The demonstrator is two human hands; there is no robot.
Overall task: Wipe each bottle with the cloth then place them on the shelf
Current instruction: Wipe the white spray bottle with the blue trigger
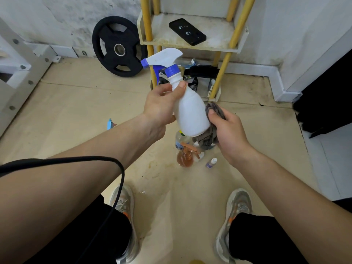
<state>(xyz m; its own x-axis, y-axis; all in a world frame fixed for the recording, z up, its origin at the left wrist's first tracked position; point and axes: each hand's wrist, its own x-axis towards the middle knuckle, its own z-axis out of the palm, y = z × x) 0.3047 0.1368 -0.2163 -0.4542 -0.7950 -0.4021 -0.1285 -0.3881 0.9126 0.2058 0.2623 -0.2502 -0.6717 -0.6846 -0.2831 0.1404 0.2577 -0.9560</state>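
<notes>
A left hand [162, 103] is gripping a white plastic spray bottle [190, 111] below a yellow-posted shelf [190, 42] while the right hand [230, 132] is pressing a bunched grey cloth [209, 138] against it.

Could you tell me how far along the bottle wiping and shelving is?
Nothing looks shelved yet: the visible shelf holds only a black phone. In hand: the left hand grips the white spray bottle by its neck while the right hand holds the grey cloth against its base. Remaining: an amber spray bottle, a clear bottle and a small bottle wait on the floor.
</notes>
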